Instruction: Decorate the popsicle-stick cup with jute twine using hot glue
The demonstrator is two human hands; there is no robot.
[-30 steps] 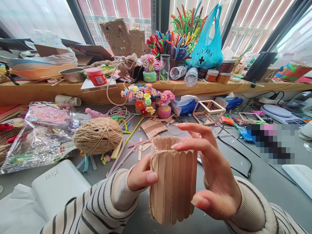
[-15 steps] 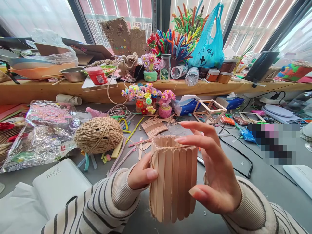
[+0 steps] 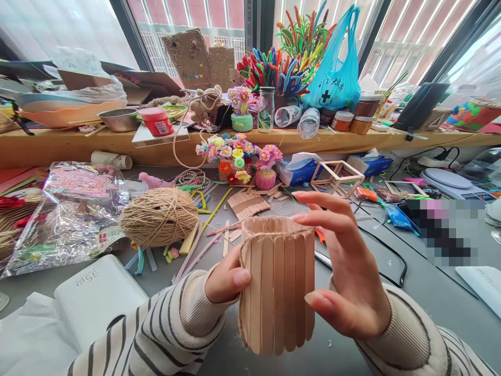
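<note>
- A pale, rounded cup of upright wooden craft sticks (image 3: 279, 292), its rim edged with thin brown twine (image 3: 270, 236), is held upright over the smooth grey counter (image 3: 426, 287).
- The right hand (image 3: 354, 274) has slid its fingertips rightward along the rim; its grip is wide, so the left hand (image 3: 227, 279), closed on the cup's left wall, seems to bear it.
- A brown twine ball (image 3: 159, 216) lies beyond, leftward.
- Behind, a yellowish-brown ledge (image 3: 148, 145) runs below windows (image 3: 195, 13).

Daylight comes through windows (image 3: 70, 26) from ten to two o'clock, a dark post (image 3: 256, 26) at twelve; white bars (image 3: 205, 14) and pink wall (image 3: 215, 15) beyond. Below, a tan ledge (image 3: 148, 151); toward six, the grey counter (image 3: 426, 287).
</note>
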